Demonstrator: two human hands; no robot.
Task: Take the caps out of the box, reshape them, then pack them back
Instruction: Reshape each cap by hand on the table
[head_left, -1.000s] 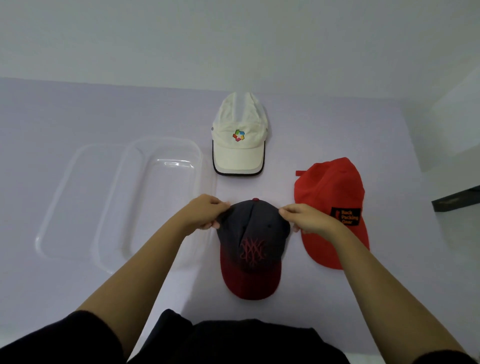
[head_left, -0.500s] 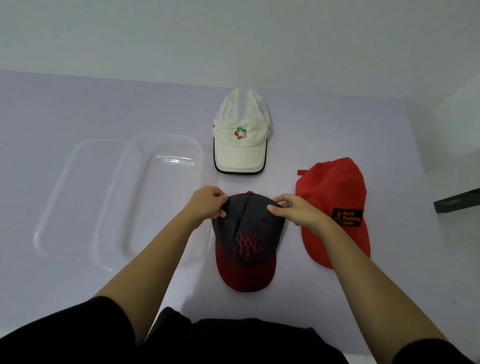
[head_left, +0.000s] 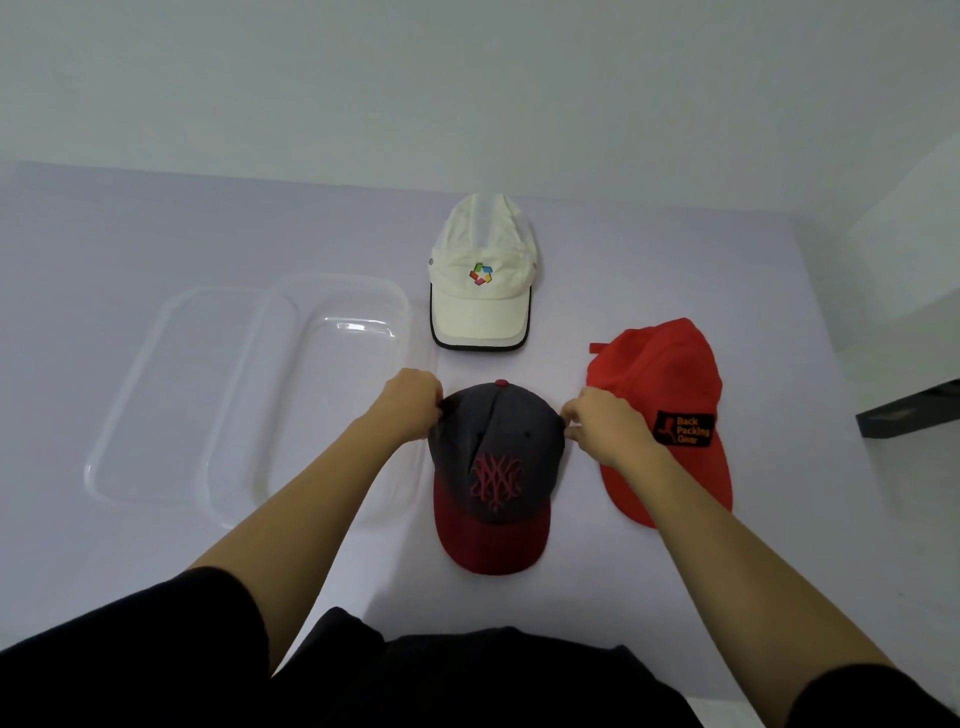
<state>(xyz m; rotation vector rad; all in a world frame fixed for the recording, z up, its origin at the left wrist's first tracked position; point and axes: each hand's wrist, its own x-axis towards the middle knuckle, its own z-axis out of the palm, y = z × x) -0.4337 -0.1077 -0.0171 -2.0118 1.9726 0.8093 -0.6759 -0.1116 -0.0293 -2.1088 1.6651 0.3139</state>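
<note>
Fingers of both hands are pinched onto the crown of the dark grey cap (head_left: 496, 441): the left hand (head_left: 410, 405) closes on its left edge, the right hand (head_left: 605, 423) on its right edge, thumb and fingertips together on the fabric. This cap lies on the table (head_left: 156, 234) directly in front of the person, maroon brim toward them, a small maroon button at the top of the crown.

By the look of it, the cap is light. Its crown is soft cloth that creases and dents easily, one fold already running down the front panel, while the brim seems stiffer and likely keeps its curve. Taking hold at the two sides of the crown, as now, seems the sensible place for pulling the panels back into a dome; the brim would serve better for lifting and carrying. Nothing about it looks fragile or slippery.

On the front is a maroon embroidered monogram of interlaced letters; I cannot read them with certainty.

Just beside it on the right lies the red cap (head_left: 670, 415), bearing a black patch with orange lettering that reads "Back Packing Gear". Farther away sits the white cap (head_left: 480, 291), dark-edged at the brim, with a multicoloured emblem and no legible writing. On the left, the clear plastic box (head_left: 322, 395) stands empty, its lid (head_left: 156, 405) beside it.
</note>
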